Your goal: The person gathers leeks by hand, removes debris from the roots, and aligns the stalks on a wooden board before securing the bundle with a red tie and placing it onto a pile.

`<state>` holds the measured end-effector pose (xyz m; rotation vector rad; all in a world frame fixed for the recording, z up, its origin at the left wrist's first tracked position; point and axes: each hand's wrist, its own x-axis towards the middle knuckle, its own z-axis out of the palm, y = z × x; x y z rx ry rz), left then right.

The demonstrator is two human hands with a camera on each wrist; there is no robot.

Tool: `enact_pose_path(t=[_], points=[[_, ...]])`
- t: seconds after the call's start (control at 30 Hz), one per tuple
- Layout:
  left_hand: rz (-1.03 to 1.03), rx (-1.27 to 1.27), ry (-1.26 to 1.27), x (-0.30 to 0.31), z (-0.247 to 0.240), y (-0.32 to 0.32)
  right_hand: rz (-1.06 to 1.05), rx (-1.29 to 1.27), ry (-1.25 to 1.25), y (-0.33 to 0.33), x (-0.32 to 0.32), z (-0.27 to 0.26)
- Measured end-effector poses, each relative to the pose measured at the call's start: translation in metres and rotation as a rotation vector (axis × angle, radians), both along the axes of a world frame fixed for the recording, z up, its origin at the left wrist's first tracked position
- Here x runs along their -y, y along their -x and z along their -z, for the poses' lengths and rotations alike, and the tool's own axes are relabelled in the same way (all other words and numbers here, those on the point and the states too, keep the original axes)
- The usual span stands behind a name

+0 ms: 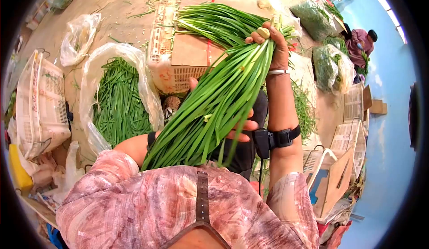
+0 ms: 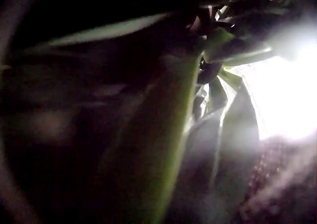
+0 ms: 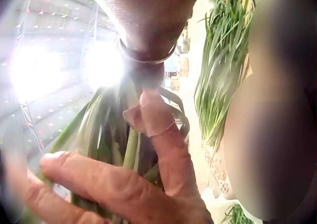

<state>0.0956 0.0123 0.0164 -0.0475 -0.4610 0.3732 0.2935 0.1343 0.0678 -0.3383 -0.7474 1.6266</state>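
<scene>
As I look through the head view from my distant place, the bunch of green leaves (image 1: 214,101) is held in the air before the person's chest, slanting, with its pale stem ends up at the right and its tips near the printed shirt (image 1: 156,204). The right hand (image 1: 278,46) is clamped around the stem ends; I think this is because the leaves come together narrowly there, so one hand can hold them all. The left hand (image 1: 246,125) supports the bunch lower, its fingers apart and rather straight, probably because such long leaves would hang down without it. Its palm is hidden, and my left wrist view is too dark to tell me more.

Just behind, a pile of greens (image 1: 223,21) lies on a cardboard sheet (image 1: 194,50) over a plastic crate (image 1: 182,79); the sheet, I suppose, covers the crate's holes and makes a flat surface. To the left stands a plastic bag (image 1: 154,104) with more greens inside, its mouth spread wide, maybe for easy access. Near the blue wall (image 1: 384,137), well apart, another person (image 1: 357,48) bends beside full bags (image 1: 333,70).
</scene>
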Motion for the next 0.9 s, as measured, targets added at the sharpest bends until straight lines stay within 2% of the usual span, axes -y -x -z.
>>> enact_pose_path(t=[0.07,0.2,0.27,0.33,0.4,0.47,0.57,0.6,0.67,0.73,0.83,0.9], points=[[0.187,0.302,0.164,-0.007,0.012,-0.014,-0.037,-0.052,-0.060,-0.012,0.006,0.004],[0.114,0.016,0.039,-0.007,0.023,0.000,0.052,-0.132,-0.097,-0.036,0.036,0.015],[0.090,-0.039,-0.076,-0.003,0.028,0.010,0.111,-0.125,-0.124,-0.050,0.052,0.021],[0.144,0.033,-0.081,0.003,0.037,0.019,0.143,-0.069,-0.121,-0.062,0.065,0.029],[0.135,-0.306,-0.177,0.013,0.042,0.040,0.212,-0.018,-0.090,-0.068,0.073,0.041],[0.275,-0.404,-0.196,0.011,0.028,0.047,0.259,-0.052,-0.039,-0.073,0.079,0.054],[0.312,-0.706,-0.148,0.019,-0.003,0.047,0.300,-0.040,0.050,-0.077,0.087,0.069],[0.322,-0.736,-0.186,0.019,-0.004,0.042,0.314,-0.098,0.094,-0.079,0.088,0.079],[0.394,-0.823,-0.262,0.017,0.001,0.036,0.381,-0.056,0.170,-0.081,0.088,0.087],[0.438,-0.799,-0.269,0.016,0.009,0.027,0.402,-0.055,0.213,-0.081,0.094,0.088],[0.442,-0.910,-0.390,0.016,0.014,0.016,0.422,0.128,0.241,-0.097,0.098,0.099],[0.428,-0.976,-0.444,0.014,0.011,0.013,0.336,0.081,0.174,-0.106,0.105,0.103]])
